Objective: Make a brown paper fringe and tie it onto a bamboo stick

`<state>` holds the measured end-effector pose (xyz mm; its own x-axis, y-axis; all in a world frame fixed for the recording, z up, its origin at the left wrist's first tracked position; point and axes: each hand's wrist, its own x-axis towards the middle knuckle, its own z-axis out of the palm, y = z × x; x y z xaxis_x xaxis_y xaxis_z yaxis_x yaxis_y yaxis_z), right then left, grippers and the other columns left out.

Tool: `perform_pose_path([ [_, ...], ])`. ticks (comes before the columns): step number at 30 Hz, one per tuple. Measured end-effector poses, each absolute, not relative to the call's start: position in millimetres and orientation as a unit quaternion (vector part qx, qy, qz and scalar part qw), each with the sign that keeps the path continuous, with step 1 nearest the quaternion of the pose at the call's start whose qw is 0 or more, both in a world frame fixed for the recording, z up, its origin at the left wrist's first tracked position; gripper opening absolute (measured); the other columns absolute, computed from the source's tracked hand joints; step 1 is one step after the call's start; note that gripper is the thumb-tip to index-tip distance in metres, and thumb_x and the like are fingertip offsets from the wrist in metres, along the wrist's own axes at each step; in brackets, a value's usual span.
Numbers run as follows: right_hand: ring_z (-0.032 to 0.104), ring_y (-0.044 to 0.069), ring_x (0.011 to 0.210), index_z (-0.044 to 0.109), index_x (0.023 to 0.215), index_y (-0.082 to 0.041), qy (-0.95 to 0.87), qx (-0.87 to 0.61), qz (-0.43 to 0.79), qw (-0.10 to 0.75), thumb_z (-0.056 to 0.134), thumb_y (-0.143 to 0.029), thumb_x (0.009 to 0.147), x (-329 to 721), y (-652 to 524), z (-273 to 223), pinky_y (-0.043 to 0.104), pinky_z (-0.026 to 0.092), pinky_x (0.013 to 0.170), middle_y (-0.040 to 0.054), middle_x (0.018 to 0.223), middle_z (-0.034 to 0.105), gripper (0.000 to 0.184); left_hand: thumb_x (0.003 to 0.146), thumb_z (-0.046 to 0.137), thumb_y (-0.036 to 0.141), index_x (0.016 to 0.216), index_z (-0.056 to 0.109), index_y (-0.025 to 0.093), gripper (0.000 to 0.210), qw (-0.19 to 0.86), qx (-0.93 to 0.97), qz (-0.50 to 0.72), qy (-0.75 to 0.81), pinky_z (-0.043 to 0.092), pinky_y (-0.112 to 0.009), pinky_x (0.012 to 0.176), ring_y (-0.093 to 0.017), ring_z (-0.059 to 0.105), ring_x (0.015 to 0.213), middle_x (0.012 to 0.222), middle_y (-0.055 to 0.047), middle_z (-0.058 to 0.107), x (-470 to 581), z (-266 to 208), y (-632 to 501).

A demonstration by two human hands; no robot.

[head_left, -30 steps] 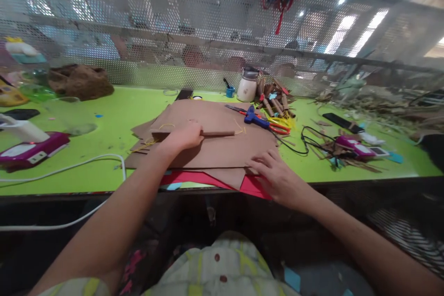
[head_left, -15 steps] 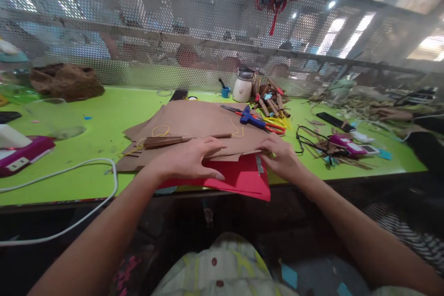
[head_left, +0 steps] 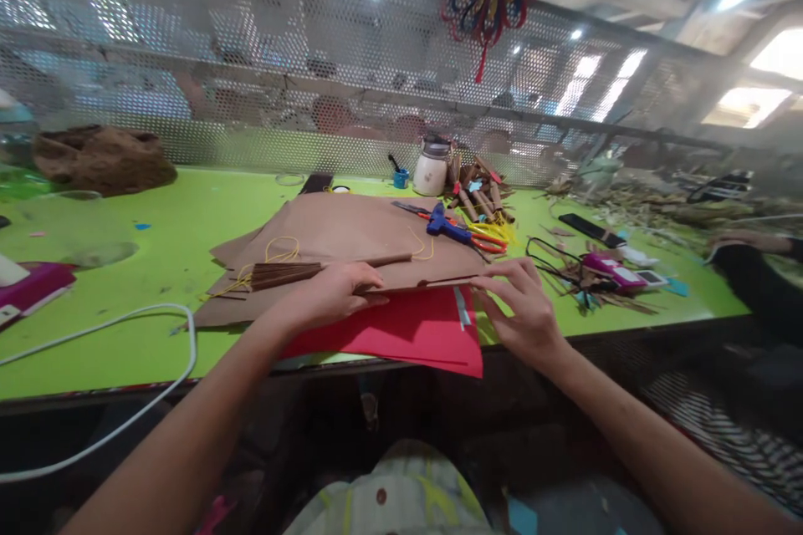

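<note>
A stack of brown paper sheets (head_left: 339, 226) lies on the green table, its near edge over a red sheet (head_left: 389, 326) that sticks out past the table edge. My left hand (head_left: 335, 294) is closed on the near edge of the brown paper, thumb below and fingers on top. With thumb and fingertips, my right hand (head_left: 520, 301) pinches the right end of that same edge. A pleated brown paper piece with a thin stem (head_left: 285, 275) and yellow thread rests on the stack, partly behind my left hand. A blue glue gun (head_left: 447, 223) and orange-handled scissors (head_left: 486, 243) lie at the stack's right.
At the back stand a white jar (head_left: 432, 167), a small blue pot (head_left: 400, 178) and a pile of brown paper rolls (head_left: 480, 199). A white cable (head_left: 188, 334) crosses the left. Rightward lie a black phone (head_left: 590, 229), scraps and another person's arm (head_left: 753, 267).
My left fingers have closed onto the brown paper's near edge, which now lies straighter. My right hand stays at its right end. The whole view has shifted slightly.
</note>
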<state>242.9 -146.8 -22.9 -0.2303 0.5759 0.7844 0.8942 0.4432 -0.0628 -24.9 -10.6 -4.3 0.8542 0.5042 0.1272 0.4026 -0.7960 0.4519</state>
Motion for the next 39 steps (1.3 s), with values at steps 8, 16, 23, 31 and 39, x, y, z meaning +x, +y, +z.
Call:
perform_pose_path([
  [8,0.056,0.021,0.087,0.06,0.095,-0.019,-0.777,-0.528,-0.028,0.341,0.055,-0.018,0.085,248.6,-174.8,-40.0,0.037,0.049,0.077,0.0088,0.091,0.06,0.011,0.084,0.048,0.048,0.107,0.064,0.019,0.04,0.184,0.946,0.124,0.235,0.043,-0.029,0.088,-0.02,0.06,0.097,0.109,-0.007,0.065,-25.0,-4.5,-12.3],
  [16,0.048,0.026,0.106,0.054,0.118,-0.018,-0.833,-0.504,-0.07,0.217,0.047,-0.01,0.086,236.2,-205.2,-40.6,0.047,0.046,0.086,0.0154,0.112,0.058,0.033,0.077,0.054,0.025,0.118,0.058,0.021,0.041,0.137,0.958,0.08,0.239,0.037,-0.031,0.1,-0.022,0.051,0.115,0.126,-0.006,0.056,-26.0,-7.1,-16.6],
  [23,0.051,0.019,0.077,0.063,0.092,-0.016,-0.811,-0.472,-0.167,0.302,0.049,-0.009,0.086,244.3,-165.6,-32.6,0.036,0.047,0.071,0.0098,0.083,0.061,0.017,0.071,0.06,0.057,0.134,0.043,0.021,0.075,0.125,0.966,0.051,0.219,0.033,-0.039,0.105,-0.028,0.039,0.127,0.141,-0.009,0.041,-20.3,2.9,-46.2],
  [31,0.059,0.018,0.079,0.061,0.091,-0.017,-0.762,-0.481,-0.184,0.393,0.049,-0.013,0.087,238.4,-133.0,-10.1,0.031,0.049,0.071,0.0077,0.084,0.062,0.013,0.083,0.044,0.02,0.116,0.059,0.021,0.037,0.09,0.941,0.121,0.304,0.044,-0.034,0.09,-0.022,0.058,0.104,0.117,-0.008,0.063,-6.5,-8.7,-51.2],
  [39,0.057,0.019,0.08,0.058,0.09,-0.018,-0.77,-0.532,-0.088,0.34,0.051,-0.017,0.087,235.5,-152.7,-30.2,0.033,0.048,0.074,0.0076,0.086,0.062,0.007,0.09,0.032,0.028,0.101,0.067,0.018,0.038,0.069,0.921,0.121,0.364,0.046,-0.031,0.073,-0.023,0.065,0.081,0.096,-0.011,0.071,-6.2,3.3,-38.9],
])
